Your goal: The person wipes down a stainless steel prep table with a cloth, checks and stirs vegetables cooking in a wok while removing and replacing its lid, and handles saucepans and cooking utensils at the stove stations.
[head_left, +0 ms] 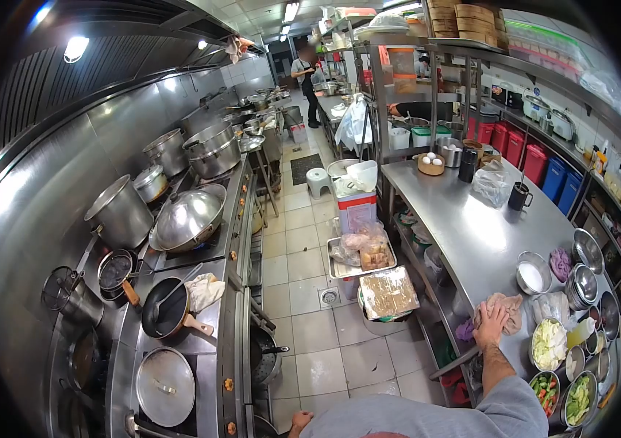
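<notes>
beige-pink crumpled cloth (510,305) lies on the long steel counter (449,212), right hand (491,325) spread flat across it; judged light, soft, best gathered by a fold. left hand (301,420): grip cannot be made out.

Right forearm (499,366) extended forward, right grip (491,325) palm down, spread; left grip (300,419) low, partly hidden.

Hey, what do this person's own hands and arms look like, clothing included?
The right hand wears no glove, and its forearm is uncovered below a short grey sleeve. The left hand, partly visible, also looks ungloved; its sleeve is unclear.
</notes>
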{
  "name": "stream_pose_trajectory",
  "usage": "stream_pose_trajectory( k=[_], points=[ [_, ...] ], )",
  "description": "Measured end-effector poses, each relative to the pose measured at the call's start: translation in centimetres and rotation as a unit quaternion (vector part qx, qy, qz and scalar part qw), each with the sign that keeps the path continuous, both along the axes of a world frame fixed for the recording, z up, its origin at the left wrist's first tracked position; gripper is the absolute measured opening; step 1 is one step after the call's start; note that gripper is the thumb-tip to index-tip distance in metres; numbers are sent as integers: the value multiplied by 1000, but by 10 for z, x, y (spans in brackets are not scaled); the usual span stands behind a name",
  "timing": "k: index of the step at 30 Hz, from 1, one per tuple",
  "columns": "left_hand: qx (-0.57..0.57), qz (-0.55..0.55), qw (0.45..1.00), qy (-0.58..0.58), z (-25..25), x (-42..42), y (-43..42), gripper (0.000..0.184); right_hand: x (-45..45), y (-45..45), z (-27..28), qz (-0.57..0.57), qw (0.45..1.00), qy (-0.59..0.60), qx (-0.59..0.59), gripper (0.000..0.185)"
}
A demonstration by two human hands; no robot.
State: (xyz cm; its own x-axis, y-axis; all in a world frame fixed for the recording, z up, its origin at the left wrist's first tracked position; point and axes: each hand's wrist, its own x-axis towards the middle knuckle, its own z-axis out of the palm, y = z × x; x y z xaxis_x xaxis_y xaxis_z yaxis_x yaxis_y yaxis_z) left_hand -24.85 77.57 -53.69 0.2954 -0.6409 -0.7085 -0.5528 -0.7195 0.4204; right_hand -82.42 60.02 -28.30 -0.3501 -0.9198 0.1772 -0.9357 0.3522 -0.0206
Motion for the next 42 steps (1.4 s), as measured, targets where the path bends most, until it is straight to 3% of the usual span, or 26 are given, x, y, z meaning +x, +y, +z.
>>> stream_pose_trajectory(
  k=[7,42],
  points=[
    [-61,4,998,14,-8,0,5,42,2,-2,3,-3,1000,-14,10,91],
    [-20,13,1000,17,-10,-2,4,42,2,-15,-2,-8,1000,9,8,88]
  ],
)
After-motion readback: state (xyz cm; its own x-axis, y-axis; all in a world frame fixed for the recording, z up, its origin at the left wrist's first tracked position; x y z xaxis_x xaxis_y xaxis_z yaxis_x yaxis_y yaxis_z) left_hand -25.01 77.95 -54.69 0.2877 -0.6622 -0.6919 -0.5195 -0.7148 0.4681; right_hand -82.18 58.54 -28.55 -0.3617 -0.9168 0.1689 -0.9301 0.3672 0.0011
